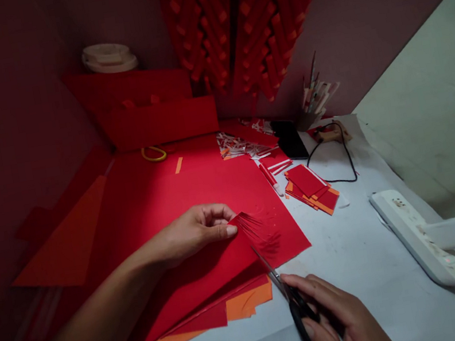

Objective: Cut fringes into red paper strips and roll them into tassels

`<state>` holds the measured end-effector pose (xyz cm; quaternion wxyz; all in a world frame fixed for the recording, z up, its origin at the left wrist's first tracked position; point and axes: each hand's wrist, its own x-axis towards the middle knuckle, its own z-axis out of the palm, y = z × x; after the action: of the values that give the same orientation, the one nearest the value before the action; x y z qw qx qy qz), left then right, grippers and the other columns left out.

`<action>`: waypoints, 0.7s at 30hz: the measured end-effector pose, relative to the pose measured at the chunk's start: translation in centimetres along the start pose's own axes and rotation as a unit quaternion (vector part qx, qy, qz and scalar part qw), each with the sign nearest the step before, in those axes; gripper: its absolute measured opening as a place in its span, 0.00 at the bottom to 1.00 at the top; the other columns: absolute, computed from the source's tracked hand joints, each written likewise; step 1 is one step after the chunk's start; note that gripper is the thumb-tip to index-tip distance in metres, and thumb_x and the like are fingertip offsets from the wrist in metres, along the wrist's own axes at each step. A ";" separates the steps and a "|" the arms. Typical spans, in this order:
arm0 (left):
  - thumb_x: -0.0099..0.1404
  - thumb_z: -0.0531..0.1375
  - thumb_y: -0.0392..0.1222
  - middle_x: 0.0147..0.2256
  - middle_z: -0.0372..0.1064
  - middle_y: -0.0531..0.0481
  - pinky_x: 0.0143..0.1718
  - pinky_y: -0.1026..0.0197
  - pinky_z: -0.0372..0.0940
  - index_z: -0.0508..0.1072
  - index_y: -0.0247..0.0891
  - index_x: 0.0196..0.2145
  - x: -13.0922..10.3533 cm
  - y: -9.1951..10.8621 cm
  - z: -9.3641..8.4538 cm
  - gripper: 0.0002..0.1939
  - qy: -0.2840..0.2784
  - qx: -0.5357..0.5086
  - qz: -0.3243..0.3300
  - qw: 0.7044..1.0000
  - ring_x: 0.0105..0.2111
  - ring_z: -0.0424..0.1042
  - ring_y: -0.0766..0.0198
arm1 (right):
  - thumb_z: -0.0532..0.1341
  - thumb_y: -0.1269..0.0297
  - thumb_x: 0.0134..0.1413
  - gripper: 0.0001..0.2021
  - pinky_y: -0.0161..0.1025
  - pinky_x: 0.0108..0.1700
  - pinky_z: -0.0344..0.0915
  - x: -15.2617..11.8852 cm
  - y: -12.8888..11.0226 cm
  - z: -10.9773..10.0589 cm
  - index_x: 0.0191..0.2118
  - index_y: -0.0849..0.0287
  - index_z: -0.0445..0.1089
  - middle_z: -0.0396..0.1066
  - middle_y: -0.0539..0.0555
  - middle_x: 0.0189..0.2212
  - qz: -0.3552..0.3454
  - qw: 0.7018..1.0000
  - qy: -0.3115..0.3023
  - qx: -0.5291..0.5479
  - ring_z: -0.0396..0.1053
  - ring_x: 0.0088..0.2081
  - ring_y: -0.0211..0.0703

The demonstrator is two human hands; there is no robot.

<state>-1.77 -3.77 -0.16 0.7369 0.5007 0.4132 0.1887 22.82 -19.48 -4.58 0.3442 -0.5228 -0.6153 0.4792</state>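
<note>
"Head camera shows a fringed red paper (242,221); where is it, exactly?"

"Over the large red sheet (212,182), near its right side, its thin strips fanning rightward."

"Who's got it?"

"The left hand (202,227). Thumb and forefinger are clamped on its uncut end, and the other fingers curl in."

"And the right hand (342,311)?"

"Closed around the black handles of the scissors (293,311). Their tip points up toward the strips, just short of them. I can't tell how far apart the blades stand."

"What's under the big sheet?"

"More red, and orange paper (249,302) poking out at the near edge."

"Further off?"

"Beyond its right edge, a stack of red and orange cards (311,188), with a red marker (270,178) just beside it. Paper scraps (236,144) lie farther back. A white power strip (417,237) sits well to the right."
</note>
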 end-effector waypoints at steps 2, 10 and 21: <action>0.56 0.69 0.48 0.26 0.66 0.57 0.30 0.65 0.51 0.72 0.35 0.33 0.0 0.0 0.0 0.15 0.000 0.000 -0.001 1.000 0.26 0.58 0.71 | 0.58 0.65 0.56 0.21 0.31 0.20 0.64 0.0 0.0 0.0 0.56 0.49 0.70 0.72 0.57 0.35 0.000 1.000 -0.001 -0.002 0.70 0.27 0.43; 0.56 0.68 0.48 0.26 0.66 0.57 0.29 0.65 0.51 0.72 0.36 0.33 0.0 -0.1 0.0 0.14 0.001 0.003 -0.001 1.000 0.25 0.58 0.70 | 0.59 0.66 0.55 0.22 0.31 0.20 0.66 -0.1 0.0 0.0 0.56 0.50 0.72 0.74 0.58 0.38 0.009 1.000 0.006 0.005 0.72 0.29 0.44; 0.57 0.69 0.47 0.25 0.66 0.58 0.28 0.66 0.49 0.72 0.35 0.33 0.1 -0.2 0.0 0.14 -0.005 -0.015 -0.001 1.000 0.24 0.58 0.72 | 0.57 0.65 0.58 0.21 0.32 0.20 0.67 0.0 -0.1 -0.2 0.56 0.51 0.71 0.70 0.53 0.30 -0.007 1.000 0.003 -0.026 0.66 0.21 0.39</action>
<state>-1.69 -3.81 -0.41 0.7467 0.4899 0.4071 0.1914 23.02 -19.43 -4.46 0.3362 -0.5289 -0.6297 0.4591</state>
